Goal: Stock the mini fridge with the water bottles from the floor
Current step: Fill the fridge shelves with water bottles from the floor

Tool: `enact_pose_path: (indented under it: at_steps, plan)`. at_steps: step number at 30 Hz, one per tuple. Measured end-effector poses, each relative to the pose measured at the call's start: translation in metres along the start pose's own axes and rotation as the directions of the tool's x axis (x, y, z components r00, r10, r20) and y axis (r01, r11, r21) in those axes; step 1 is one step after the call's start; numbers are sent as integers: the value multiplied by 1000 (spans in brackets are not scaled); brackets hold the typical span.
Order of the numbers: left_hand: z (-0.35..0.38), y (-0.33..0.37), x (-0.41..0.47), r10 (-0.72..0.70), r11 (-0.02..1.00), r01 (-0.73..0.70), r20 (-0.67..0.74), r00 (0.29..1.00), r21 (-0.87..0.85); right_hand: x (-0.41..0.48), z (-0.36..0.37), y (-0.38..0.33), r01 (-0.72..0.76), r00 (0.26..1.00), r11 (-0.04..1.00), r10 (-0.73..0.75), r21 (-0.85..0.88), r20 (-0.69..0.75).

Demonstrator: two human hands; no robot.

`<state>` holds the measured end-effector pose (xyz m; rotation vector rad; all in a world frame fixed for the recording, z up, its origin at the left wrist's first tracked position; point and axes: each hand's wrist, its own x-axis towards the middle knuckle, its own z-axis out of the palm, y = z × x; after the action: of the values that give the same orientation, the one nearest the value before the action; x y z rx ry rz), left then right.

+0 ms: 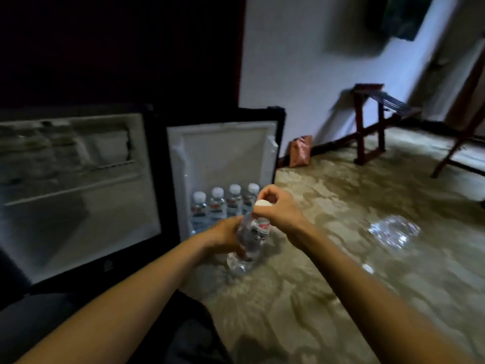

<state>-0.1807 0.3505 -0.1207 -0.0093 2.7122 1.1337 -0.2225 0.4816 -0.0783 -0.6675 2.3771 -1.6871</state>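
The mini fridge (78,222) stands open at the left, its inside bare and white. Its door (225,153) swings out toward me, and several clear water bottles (217,208) with white caps stand in a row in the door shelf. In front of the door I hold one more clear water bottle (252,235), tilted. My left hand (225,237) is wrapped around its body. My right hand (278,208) is closed on its white cap. Crumpled clear plastic wrap (393,229) lies on the floor to the right.
A patterned beige floor (328,298) spreads to the right. A pink bag (300,151) leans on the wall beside the fridge door. A dark wooden luggage rack (372,122) stands further back. A small white object (367,268) lies on the floor.
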Motion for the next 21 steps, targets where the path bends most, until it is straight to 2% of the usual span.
enact_pose_path:
  at_steps: [2, 4, 7, 10, 13, 17, 19, 21]
  plan:
    - [-28, -19, -9, 11, 991, -21, -75, 997, -130, 22, 22, -19, 44, 995, 999, -45, 14, 90]
    - [-53, -42, -18, -20, 983, -18, -202, 979, -183, 44, 44, -38, 91, 981, 995, -96, 39, 166]
    - [-87, -77, -32, -82, 964, -26, -387, 918, -265, 73, 82, -57, 129, 956, 986, -153, 109, 252]
    - [-113, -107, -43, -192, 938, 17, -477, 858, -346, 92, 120, -53, 80, 954, 979, -131, 189, 271]
    - [-133, -143, -54, -375, 888, 110, -564, 736, -447, 99, 161, -17, -7, 932, 997, -20, 74, 362]
    - [-161, -171, -67, -511, 830, 147, -628, 587, -538, 98, 208, 21, 112, 824, 977, 12, -183, 567]
    - [-176, -175, -71, -557, 815, 205, -636, 534, -542, 101, 235, 20, 117, 776, 977, 21, -177, 631]
    - [-185, -179, -71, -572, 812, 246, -640, 513, -529, 106, 258, 10, 76, 761, 992, 11, -105, 648]
